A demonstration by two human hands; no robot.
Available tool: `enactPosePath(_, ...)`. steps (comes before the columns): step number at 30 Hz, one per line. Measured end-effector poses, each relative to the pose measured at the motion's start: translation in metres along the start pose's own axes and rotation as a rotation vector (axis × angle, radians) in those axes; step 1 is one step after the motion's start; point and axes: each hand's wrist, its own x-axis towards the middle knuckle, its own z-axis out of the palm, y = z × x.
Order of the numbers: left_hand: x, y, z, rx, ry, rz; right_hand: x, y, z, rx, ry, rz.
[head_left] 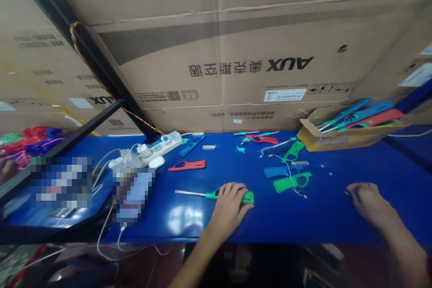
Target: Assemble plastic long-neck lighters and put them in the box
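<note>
My left hand (232,204) is wrapped over the handle of a green long-nosed lighter (212,195), whose metal tube points left. Off to the right, my right hand (366,199) rests low over the table, its fingertips pinched together. A small bit may be between them, but it is too small to make out. Between the hands lie a green lighter handle shell (287,183) with a thin white wire (293,180) across it, and a blue shell (279,171). A red shell (189,165) lies beyond the lighter's tube.
Several lighters fill a cardboard box (337,142) at the back right. Lighter parts, including a red handle (265,139), lie along the back. On the left are a power strip (165,144), a phone (135,195) and a black metal post (111,81). Large cartons (236,36) stand behind.
</note>
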Motion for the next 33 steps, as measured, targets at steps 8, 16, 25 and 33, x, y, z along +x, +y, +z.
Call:
enactPosePath(8,-0.001,-0.004,0.004,0.000,0.033,0.028,0.021,-0.005,-0.018,0.102,-0.214,0.066)
enactPosePath(16,-0.001,-0.002,0.002,0.000,0.029,0.029,-0.038,-0.117,-0.031,0.271,0.092,-0.118)
enactPosePath(25,-0.003,-0.002,0.004,0.027,0.039,0.035,-0.109,-0.242,0.006,0.423,-0.036,-0.495)
enactPosePath(33,-0.003,-0.003,0.005,0.048,0.052,0.023,-0.109,-0.248,0.013,0.539,0.000,-0.584)
